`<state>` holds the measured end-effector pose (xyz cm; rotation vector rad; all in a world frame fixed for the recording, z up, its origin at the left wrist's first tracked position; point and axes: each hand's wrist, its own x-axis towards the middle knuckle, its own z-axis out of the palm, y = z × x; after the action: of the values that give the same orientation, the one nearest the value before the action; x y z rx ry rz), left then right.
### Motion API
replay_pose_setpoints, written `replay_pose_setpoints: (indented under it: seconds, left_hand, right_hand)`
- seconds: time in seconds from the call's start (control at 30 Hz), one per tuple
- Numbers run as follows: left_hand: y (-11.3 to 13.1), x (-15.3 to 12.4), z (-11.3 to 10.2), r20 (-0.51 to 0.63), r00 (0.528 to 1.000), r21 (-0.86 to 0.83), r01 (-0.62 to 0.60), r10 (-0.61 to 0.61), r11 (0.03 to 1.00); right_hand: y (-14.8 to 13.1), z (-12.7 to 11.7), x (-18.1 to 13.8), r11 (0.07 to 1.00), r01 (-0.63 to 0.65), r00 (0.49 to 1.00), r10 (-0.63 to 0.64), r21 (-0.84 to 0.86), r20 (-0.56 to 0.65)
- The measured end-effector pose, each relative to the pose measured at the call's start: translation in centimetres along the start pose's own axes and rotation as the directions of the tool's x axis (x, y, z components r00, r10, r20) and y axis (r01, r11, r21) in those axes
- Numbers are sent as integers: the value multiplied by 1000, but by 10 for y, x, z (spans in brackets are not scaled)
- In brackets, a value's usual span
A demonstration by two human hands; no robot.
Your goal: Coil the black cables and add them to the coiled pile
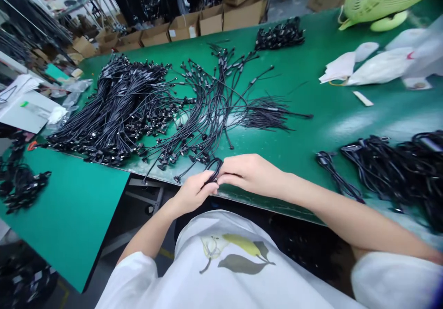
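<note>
A black cable (213, 167), coiled into a small loop, is held between my two hands at the front edge of the green table. My left hand (195, 191) closes around the coil from the left, thumb and fingers pressed together. From the right, my right hand (247, 173) pinches the same coil with its fingertips touching my left hand's. Just beyond lies a loose spread of black cables (211, 110) with connectors at their ends. Thin black ties (268, 114) lie in a bunch to the right of that spread.
A large pile of cables (121, 101) covers the table's left part. Coiled cables (391, 170) are heaped at the right, with another bundle (280, 34) at the back. White plastic bags (384, 64) and a green fan (387, 0) stand back right. Cardboard boxes (185, 25) line the far edge.
</note>
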<state>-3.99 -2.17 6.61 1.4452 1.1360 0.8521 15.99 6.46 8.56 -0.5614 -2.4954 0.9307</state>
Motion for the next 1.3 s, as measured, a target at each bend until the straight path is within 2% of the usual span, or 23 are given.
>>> replay_pose_setpoints:
  seconds: [0.07, 0.13, 0.23, 0.3, 0.33, 0.4, 0.47, 0.5, 0.57, 0.7, 0.77, 0.83, 0.9, 0.97, 1.03, 1.07, 1.13, 1.2, 1.3]
  left_hand:
    - [-4, 0, -2, -32, 999, -147, 19, -24, 989]
    - [-8, 2, -1, -85, 995, -351, 12, -45, 936]
    - [-16, 7, 8, -17, 997, -524, 52, -72, 850]
    - [-22, 9, 18, 10, 996, -578, 80, -91, 812]
    - [-26, 9, 22, -25, 993, -599, 77, -114, 797]
    - [-33, 7, 29, -125, 976, -614, 66, -179, 786]
    - [-41, 4, 33, -142, 968, -571, 92, -208, 816]
    - [-45, 2, 34, -113, 972, -529, 117, -207, 840]
    - [-51, -2, 35, -33, 981, -427, 157, -189, 891]
    - [-60, -6, 36, 141, 983, -219, 150, -121, 964]
    - [-62, -6, 38, 136, 985, -201, 129, -103, 971]
    - [-61, -6, 41, 38, 993, -263, 122, -116, 957]
    - [-57, -6, 44, 13, 983, -381, 174, -183, 908]
    - [-50, -6, 47, 156, 952, -515, 305, -263, 801]
    - [-42, -6, 51, 317, 903, -608, 428, -290, 669]
    - [-38, -6, 53, 356, 887, -641, 460, -292, 615]
    - [-32, -6, 59, 351, 883, -697, 469, -313, 542]
    - [-29, -6, 67, 305, 887, -739, 450, -347, 501]
    - [-28, -6, 76, 202, 900, -752, 395, -387, 528]
  right_hand:
    - [13, 11, 3, 965, -47, 978, 97, 258, -183]
    - [22, 29, 3, 878, -85, 939, 229, 472, -256]
    - [25, 55, 2, 702, -201, 859, 461, 683, -221]
    - [21, 65, 3, 521, -183, 790, 582, 834, -191]
    - [18, 67, 3, 406, -143, 780, 607, 903, -150]
    - [11, 67, 5, 173, -89, 807, 589, 981, -30]
    - [3, 68, 7, 48, -64, 796, 605, 997, 22]
    - [0, 70, 8, 38, -50, 770, 638, 998, 14]
    - [-7, 76, 9, 86, -42, 722, 691, 995, -29]
    - [-11, 87, 9, 208, -82, 736, 672, 975, -81]
    - [-10, 88, 10, 212, -68, 728, 679, 975, -97]
    - [-10, 85, 10, 169, -39, 738, 669, 985, -85]
    - [-10, 81, 11, 109, -5, 774, 630, 994, -65]
    - [-10, 76, 11, 58, 15, 802, 595, 998, -47]
    - [-9, 71, 11, 12, -11, 813, 582, 1000, 2]
    - [-8, 70, 11, -11, -36, 817, 575, 999, 36]
    - [-5, 69, 11, -35, -71, 822, 564, 997, 78]
    - [-2, 70, 11, -14, -71, 818, 571, 997, 67]
    - [-2, 73, 12, 61, -49, 797, 604, 997, 3]
